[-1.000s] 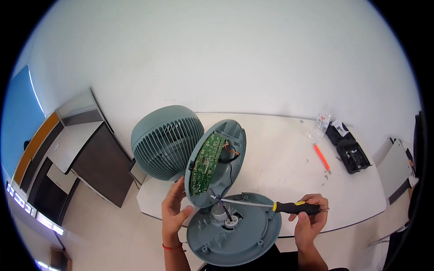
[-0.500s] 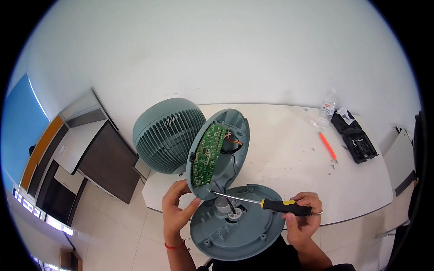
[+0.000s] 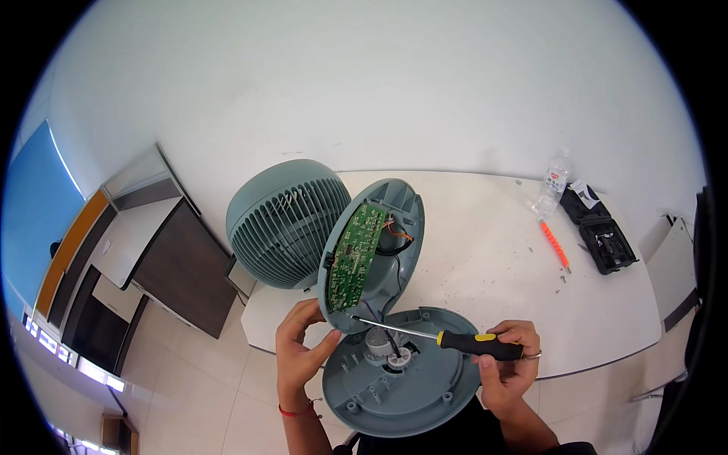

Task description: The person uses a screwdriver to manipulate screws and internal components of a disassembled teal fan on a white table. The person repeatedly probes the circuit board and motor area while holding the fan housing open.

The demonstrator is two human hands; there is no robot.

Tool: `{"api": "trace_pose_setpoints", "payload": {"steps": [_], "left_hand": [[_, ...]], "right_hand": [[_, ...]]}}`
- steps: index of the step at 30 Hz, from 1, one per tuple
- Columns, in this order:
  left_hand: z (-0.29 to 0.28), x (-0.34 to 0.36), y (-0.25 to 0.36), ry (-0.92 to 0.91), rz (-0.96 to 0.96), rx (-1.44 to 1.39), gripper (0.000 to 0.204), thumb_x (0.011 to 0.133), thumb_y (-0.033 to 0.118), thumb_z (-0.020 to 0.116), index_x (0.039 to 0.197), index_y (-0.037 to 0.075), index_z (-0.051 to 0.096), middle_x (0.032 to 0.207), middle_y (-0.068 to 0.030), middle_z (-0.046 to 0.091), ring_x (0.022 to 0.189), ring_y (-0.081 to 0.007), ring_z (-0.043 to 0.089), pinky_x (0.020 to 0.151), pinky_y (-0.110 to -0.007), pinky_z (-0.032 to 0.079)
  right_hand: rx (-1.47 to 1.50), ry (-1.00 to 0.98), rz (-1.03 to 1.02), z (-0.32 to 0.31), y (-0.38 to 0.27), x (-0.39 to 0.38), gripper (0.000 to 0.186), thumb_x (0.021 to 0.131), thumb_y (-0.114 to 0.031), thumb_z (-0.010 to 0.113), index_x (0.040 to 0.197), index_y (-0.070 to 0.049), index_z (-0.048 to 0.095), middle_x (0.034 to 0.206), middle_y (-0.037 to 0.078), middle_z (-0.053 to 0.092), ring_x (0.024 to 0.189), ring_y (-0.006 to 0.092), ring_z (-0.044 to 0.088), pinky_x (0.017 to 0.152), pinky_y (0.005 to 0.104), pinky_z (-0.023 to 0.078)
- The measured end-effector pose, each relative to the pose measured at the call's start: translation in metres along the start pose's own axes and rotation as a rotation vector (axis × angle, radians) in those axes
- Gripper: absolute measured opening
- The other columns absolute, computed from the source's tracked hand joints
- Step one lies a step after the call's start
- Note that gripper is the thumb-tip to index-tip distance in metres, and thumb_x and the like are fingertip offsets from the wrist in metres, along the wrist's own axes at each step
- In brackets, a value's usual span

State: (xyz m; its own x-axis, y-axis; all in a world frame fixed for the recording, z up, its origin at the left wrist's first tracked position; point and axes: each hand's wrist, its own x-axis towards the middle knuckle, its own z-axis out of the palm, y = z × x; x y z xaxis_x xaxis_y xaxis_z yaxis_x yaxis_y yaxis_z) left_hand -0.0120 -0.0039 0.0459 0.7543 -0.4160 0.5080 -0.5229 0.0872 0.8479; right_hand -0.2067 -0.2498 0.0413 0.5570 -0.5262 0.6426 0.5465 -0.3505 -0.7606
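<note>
Oval grey-green plastic housing (image 3: pixel 387 274), green circuit board (image 3: pixel 355 260) inside, left hand (image 3: pixel 302 350) at seven o'clock, finger grip unclear, right hand (image 3: pixel 506 370) clamped round black-yellow screwdriver (image 3: pixel 459 342)

Table (image 3: pixel 470 258): against the wall (image 3: pixel 425 91), the seated worker at its near edge. Item, fan head (image 3: pixel 284 227): on the tabletop, far left. Item, housing (image 3: pixel 406 262): tilted, just right of and before the fan head; circuit board (image 3: pixel 356 258) inside. Item, base plate (image 3: pixel 425 383): nearest the worker, below the housing; motor (image 3: pixel 377 343) on it. Item, screwdriver (image 3: pixel 481 346): in the right hand (image 3: pixel 511 368), its shaft crossing above the base plate. Far right of table: bottle (image 3: pixel 553 189), opened case (image 3: pixel 604 246) beside it, rod (image 3: pixel 555 246) before the bottle.
</note>
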Motion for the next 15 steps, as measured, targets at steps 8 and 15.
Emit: {"api": "trace_pose_setpoints", "payload": {"steps": [8,15], "left_hand": [[-0.003,0.000,-0.004,-0.015,0.014,-0.013,0.048,0.078,-0.002,0.076,0.124,-0.005,0.061,0.120,-0.0109,0.062,0.109,-0.0206,0.062,0.098,-0.036,0.047],[0.001,0.001,-0.015,-0.036,-0.021,-0.249,0.054,0.079,0.002,0.077,0.129,-0.006,0.060,0.127,-0.0134,0.060,0.119,-0.0235,0.057,0.105,-0.039,0.042]], "right_hand": [[0.048,-0.013,-0.005,0.006,0.001,0.001,0.039,0.082,-0.003,0.071,0.114,-0.002,0.049,0.107,0.017,0.051,0.089,0.0202,0.060,0.080,0.0298,0.050],[-0.193,-0.109,-0.105,-0.005,-0.003,0.003,0.037,0.081,-0.003,0.072,0.113,0.000,0.053,0.097,0.016,0.059,0.084,0.0199,0.060,0.076,0.0293,0.050]]}}
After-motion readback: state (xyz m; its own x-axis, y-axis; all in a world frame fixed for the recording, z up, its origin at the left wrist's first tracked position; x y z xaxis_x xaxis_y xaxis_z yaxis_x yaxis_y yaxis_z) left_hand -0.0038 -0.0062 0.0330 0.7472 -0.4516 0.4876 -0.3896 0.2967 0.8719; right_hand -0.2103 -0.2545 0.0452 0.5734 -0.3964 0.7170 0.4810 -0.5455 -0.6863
